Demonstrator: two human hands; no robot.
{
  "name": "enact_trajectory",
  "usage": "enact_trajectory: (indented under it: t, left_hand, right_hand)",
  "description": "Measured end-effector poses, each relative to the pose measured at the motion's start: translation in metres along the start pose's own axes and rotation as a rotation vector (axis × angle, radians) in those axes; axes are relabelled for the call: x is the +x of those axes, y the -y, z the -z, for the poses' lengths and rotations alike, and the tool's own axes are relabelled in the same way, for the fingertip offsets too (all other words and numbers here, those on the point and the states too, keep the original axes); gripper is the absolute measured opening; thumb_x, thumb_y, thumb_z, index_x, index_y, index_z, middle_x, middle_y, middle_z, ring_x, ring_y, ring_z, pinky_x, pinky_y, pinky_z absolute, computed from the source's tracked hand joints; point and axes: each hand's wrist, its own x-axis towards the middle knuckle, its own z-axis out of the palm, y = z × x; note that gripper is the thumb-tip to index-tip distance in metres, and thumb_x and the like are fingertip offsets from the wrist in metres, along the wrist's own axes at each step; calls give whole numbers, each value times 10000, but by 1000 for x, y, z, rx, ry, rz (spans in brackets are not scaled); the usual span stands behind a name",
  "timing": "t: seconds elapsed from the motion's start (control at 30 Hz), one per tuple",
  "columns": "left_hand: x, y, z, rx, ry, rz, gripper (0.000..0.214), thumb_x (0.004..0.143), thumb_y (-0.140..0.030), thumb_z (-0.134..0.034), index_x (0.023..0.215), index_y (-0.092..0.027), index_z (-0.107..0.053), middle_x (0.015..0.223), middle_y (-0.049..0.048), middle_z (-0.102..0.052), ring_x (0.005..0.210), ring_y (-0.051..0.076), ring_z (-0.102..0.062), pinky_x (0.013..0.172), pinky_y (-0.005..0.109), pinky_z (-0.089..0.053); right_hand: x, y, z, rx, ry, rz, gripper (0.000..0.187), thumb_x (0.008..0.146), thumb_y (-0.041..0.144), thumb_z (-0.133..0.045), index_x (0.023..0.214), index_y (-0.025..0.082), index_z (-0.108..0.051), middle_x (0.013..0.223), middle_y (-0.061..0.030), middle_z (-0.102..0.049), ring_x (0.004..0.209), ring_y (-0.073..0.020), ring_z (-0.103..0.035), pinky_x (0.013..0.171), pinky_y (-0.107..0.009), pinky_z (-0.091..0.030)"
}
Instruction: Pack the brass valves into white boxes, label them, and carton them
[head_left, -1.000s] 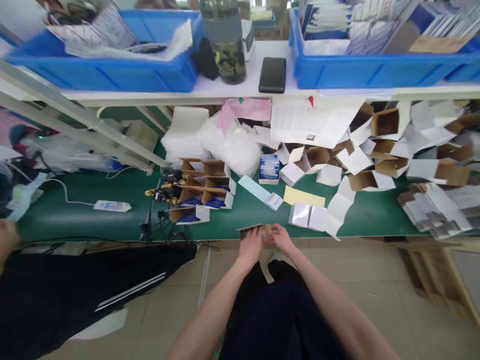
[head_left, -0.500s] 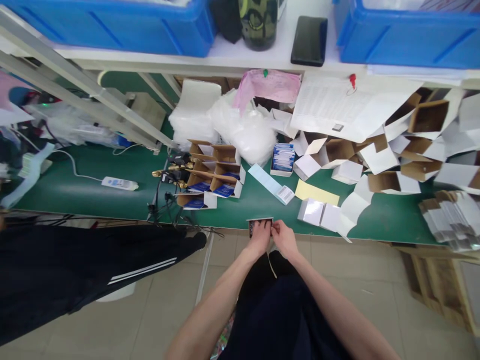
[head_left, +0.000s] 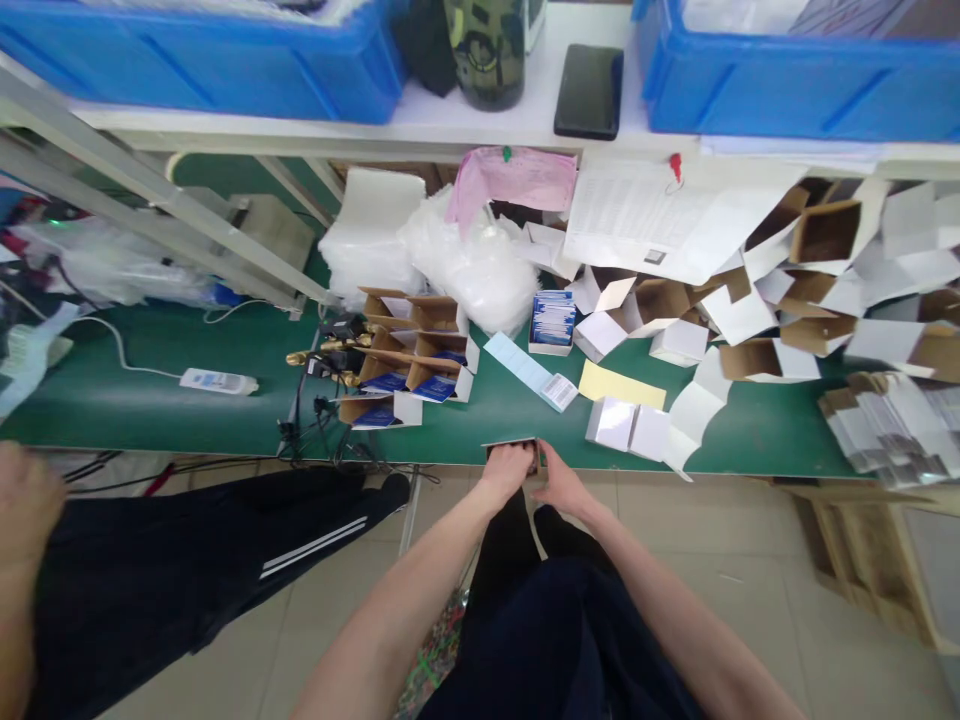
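Note:
A small cardboard box [head_left: 534, 457] with a raised white flap lies at the front edge of the green table, right before my body. My left hand [head_left: 510, 466] is curled down into its opening. The fingertips are hidden inside, so what they hold cannot be made out. At the box's right side is my right hand [head_left: 564, 484], its fingertips at the box wall and its thumb spread apart below. Beyond the hands lie a pale blue paper strip with a label [head_left: 529, 370] and two white closed boxes [head_left: 628, 428].
Open boxes with blue booklets [head_left: 416, 372] stand left of centre, beside black cables with brass fittings [head_left: 330, 362]. A box of blue-white cards [head_left: 553, 322] and many open white boxes [head_left: 757, 358] are farther right. Another person's hand [head_left: 30, 500] shows at far left.
My left hand has curled deeper into the box. The fingers of my right hand have spread from a pinch at its edge. A co-worker's hand has come in at far left.

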Motion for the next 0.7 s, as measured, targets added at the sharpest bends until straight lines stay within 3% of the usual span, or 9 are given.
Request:
enact_trajectory:
  t: [0.07,0.13,0.4,0.57,0.7]
  left_hand:
    - [1,6,1,12,8,-39,347,979,-375,-647,1247,-157,-630,1214,92,-670,1047,219,-678,905,438,-594]
    - [-1,13,3,15,9,-81,337,979,-371,-647,1238,-155,-634,1209,91,-673,1043,217,-679,902,435,-595]
    - [-32,34,12,-67,-89,-237,273,991,-312,-632,1214,-155,-646,1188,83,-688,1053,212,-685,924,437,-593]
    - [-58,34,17,-177,-208,-247,281,1051,-210,-460,1267,-146,-629,1241,118,-701,1123,222,-691,1007,416,-566]
    - [-60,32,24,-280,-271,-207,320,1046,-228,-432,1255,-164,-665,1249,141,-723,1127,235,-702,1039,375,-539]
  right_hand:
    - [8,-4,-1,-38,6,45,1130,579,101,-818,1574,255,-303,1608,-146,-418,1440,-333,-454,1196,-503,-362]
    - [18,-5,-2,-78,6,85,1098,605,104,-822,1569,264,-322,1593,-134,-436,1435,-322,-456,1195,-494,-361]
    - [31,0,10,-185,40,161,559,904,307,-744,1410,202,-530,1422,-117,-574,1253,-307,-593,1057,-545,-488]
    - [28,11,15,-247,46,161,602,874,316,-766,1410,201,-517,1423,-123,-573,1205,-295,-617,1020,-506,-507]
    - [30,26,19,-277,55,136,670,807,279,-802,1411,250,-512,1416,-110,-593,1151,-290,-652,975,-431,-507]
